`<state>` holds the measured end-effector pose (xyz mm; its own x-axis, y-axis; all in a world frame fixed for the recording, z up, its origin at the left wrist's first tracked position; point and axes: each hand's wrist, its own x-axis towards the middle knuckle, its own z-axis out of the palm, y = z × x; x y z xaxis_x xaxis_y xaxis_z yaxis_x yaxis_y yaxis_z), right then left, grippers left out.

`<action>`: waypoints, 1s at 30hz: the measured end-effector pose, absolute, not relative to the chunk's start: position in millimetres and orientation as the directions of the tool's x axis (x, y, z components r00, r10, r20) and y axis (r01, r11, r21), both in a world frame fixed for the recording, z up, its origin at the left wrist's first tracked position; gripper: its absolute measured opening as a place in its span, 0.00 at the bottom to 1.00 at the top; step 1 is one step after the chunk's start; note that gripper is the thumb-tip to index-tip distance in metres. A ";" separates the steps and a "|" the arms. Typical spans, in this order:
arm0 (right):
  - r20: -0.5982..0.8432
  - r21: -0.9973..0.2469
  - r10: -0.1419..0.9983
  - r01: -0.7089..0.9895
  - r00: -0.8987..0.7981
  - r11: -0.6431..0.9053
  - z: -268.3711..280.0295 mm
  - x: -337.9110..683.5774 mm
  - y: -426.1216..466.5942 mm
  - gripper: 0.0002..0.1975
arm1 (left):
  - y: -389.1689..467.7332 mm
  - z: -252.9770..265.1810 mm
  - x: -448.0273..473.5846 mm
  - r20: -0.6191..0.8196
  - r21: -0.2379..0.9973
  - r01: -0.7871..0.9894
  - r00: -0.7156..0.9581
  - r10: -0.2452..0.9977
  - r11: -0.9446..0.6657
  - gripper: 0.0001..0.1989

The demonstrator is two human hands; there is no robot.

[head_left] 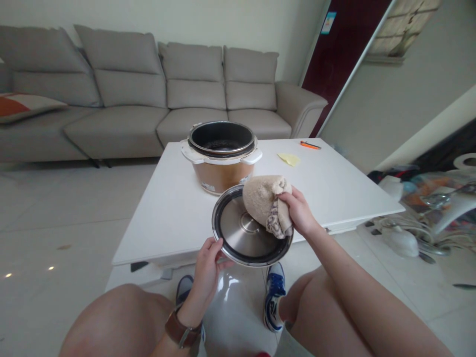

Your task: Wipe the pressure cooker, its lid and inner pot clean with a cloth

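My left hand (208, 263) grips the lower left rim of a round metal pot lid (238, 235), which is held tilted at the table's near edge. A dark ring runs around the inside of its rim. In my right hand (297, 208) is a folded beige cloth (264, 198) with a patterned border, lying over the upper right part of the lid. Just beyond the lid stands a lidless electric cooker (223, 173) with a golden-brown body, white side handles and a dark inner pot.
The cooker stands on a white table (148, 218). A yellow piece of paper or cloth (289, 158) and an orange cutter-like tool (310, 145) lie at its far right. A grey sofa (193, 89) is behind. Cluttered bags and a white fan-like object (399, 240) sit on the right.
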<state>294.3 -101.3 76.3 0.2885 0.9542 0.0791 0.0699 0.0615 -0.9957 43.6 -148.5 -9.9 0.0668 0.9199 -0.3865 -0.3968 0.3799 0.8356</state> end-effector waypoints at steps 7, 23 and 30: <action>0.259 -0.888 0.963 0.411 0.077 0.206 67.9 264.6 -108.0 0.10 | -147.3 -6.2 47.1 -0.382 0.844 -0.389 0.046 0.923 0.369 0.20; -0.077 -0.994 0.967 -0.100 0.244 -0.054 56.8 221.6 -73.9 0.18 | -150.4 -9.0 48.9 -0.430 0.798 -0.456 0.026 0.902 0.394 0.20; -0.150 -0.982 0.986 -0.107 -0.078 -0.158 54.8 182.1 -85.4 0.21 | -151.1 -15.3 51.8 -0.461 0.769 -0.515 -0.035 0.887 0.379 0.18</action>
<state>182.1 -85.4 54.8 -0.0782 0.9856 -0.1499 -0.1073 -0.1578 -0.9816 51.8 -151.1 -15.3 -0.0349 0.8867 -0.4610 -0.5152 0.3793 0.7686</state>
